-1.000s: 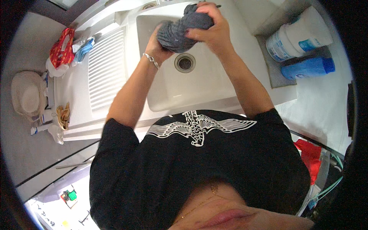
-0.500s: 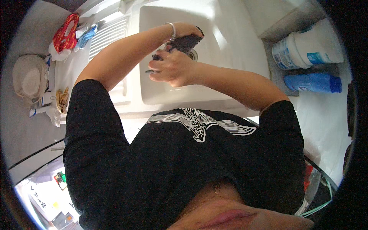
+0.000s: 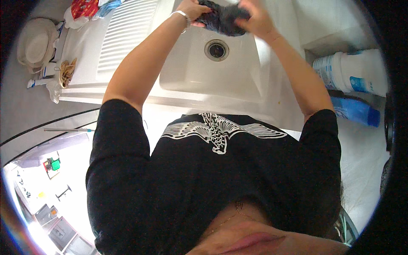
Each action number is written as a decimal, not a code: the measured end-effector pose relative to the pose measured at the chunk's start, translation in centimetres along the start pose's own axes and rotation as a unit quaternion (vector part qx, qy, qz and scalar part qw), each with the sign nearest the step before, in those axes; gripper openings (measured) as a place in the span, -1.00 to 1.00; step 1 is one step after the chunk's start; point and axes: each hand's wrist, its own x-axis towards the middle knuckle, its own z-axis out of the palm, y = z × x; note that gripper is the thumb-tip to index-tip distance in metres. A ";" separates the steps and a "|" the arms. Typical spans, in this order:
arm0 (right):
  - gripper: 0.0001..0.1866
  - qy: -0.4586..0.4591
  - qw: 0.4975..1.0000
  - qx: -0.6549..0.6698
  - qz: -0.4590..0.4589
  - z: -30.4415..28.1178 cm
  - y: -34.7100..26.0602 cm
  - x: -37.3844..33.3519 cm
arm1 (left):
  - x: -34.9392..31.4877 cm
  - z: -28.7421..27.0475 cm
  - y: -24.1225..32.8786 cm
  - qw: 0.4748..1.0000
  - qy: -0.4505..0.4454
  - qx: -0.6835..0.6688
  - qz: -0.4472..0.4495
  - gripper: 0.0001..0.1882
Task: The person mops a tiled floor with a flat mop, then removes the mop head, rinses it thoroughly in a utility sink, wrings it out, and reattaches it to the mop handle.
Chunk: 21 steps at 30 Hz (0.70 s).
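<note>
Cloth [image 3: 222,20], dark, bunched: over sink [image 3: 191,78], beyond drain [image 3: 217,50], now fully visible. Left hand [image 3: 192,11]: fingers closed on left end. Right hand [image 3: 257,20], blurred: fingers gripping right end. Forearms, crossed half a second ago, uncrossed; apparently a fresh hold.

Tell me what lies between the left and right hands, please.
In the head view, a dark bundled cloth fills the space between the left hand and the right hand, above the white sink.

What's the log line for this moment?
left hand: holds dark cloth, left end; right hand: at its right end, blurred; below: white sink, round drain
</note>
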 end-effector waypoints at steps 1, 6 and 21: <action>-0.51 0.012 0.992 -0.005 0.125 -1.9 0.5 1.0 | -1.0 -0.5 0.0 0.998 0.027 -0.045 0.022 -0.49; -0.66 0.078 0.687 0.627 0.360 -4.6 -0.9 3.7 | -6.7 -4.7 2.2 0.944 0.077 -0.062 0.313 -0.36; -0.56 -0.216 0.681 0.694 -0.091 15.4 -44.7 5.1 | -40.2 -24.1 -22.3 0.764 -0.147 -0.521 0.351 -0.50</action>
